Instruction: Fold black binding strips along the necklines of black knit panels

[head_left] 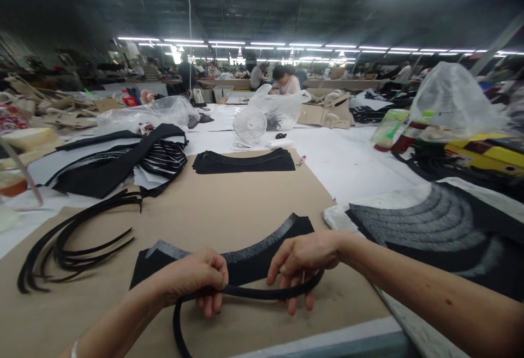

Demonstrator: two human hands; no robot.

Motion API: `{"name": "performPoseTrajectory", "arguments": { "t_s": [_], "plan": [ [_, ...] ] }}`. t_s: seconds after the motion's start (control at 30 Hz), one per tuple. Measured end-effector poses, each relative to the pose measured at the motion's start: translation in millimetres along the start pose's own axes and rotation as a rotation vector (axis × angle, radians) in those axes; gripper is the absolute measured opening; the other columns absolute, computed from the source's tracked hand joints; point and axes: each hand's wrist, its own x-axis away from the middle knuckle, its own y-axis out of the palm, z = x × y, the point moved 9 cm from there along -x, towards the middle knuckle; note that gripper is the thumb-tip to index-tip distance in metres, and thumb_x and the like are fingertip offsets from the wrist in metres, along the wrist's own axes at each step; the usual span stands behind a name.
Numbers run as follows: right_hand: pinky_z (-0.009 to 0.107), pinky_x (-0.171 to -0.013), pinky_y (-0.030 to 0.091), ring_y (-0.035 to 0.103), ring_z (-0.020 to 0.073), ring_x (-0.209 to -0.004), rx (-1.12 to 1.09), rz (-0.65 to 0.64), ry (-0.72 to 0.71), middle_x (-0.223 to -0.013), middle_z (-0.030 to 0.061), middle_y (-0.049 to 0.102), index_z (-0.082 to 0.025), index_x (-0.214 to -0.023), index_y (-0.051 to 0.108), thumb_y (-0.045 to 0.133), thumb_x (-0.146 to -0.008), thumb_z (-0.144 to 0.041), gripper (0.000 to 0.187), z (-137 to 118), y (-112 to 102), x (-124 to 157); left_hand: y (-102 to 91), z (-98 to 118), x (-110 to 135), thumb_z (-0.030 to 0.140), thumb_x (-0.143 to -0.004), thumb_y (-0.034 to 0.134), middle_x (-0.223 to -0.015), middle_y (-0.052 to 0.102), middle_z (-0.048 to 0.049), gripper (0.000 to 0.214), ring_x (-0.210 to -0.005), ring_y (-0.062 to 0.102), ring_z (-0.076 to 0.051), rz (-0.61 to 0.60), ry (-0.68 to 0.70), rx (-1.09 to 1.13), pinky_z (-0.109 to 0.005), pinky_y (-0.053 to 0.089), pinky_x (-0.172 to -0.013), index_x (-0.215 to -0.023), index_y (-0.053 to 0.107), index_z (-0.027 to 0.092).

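Observation:
Both my hands hold one thin curved black strip (254, 292) just above a brown paper sheet (213, 210). My left hand (196, 279) pinches the strip near its left bend, fingers curled closed. My right hand (301, 265) grips the strip's right end, fingers wrapped under it. Directly behind the hands lies a stack of curved black fabric pieces (241, 257). To the left lies a loose bundle of similar thin black strips (69, 240).
Another stack of black curved pieces (243, 162) lies farther back, striped black fabric (123, 164) at left. A fanned stack of curved pieces (434, 221) sits at right. A small white fan (249, 126), plastic bags and bottles (388, 129) stand behind. Other people work at distant tables.

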Motion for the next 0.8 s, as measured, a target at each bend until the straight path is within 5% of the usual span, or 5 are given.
{"name": "performPoseTrajectory", "arguments": {
  "t_s": [0.33, 0.8],
  "plan": [
    [0.029, -0.049, 0.056, 0.067, 0.0185, -0.062, 0.115, -0.026, 0.037, -0.071, 0.0065, 0.067, -0.011, -0.087, 0.061, 0.053, -0.064, -0.016, 0.024, -12, 7, -19, 3.1, 4, 2, 0.021, -0.054, 0.048, -0.052, 0.066, -0.0021, 0.013, -0.036, 0.053, -0.009, 0.010, 0.021, -0.042, -0.017, 0.034, -0.039, -0.064, 0.055, 0.016],
    [0.019, -0.053, 0.052, 0.064, 0.0120, -0.056, 0.173, 0.108, 0.035, -0.069, 0.0037, 0.068, -0.013, -0.077, 0.060, 0.061, -0.059, -0.026, 0.022, -5, 0, -24, -2.7, 0, 5, 0.019, -0.056, 0.050, -0.053, 0.065, -0.0006, 0.012, -0.038, 0.052, -0.008, 0.020, 0.039, 0.008, -0.018, 0.036, -0.040, -0.064, 0.057, 0.015]
  ]
}}
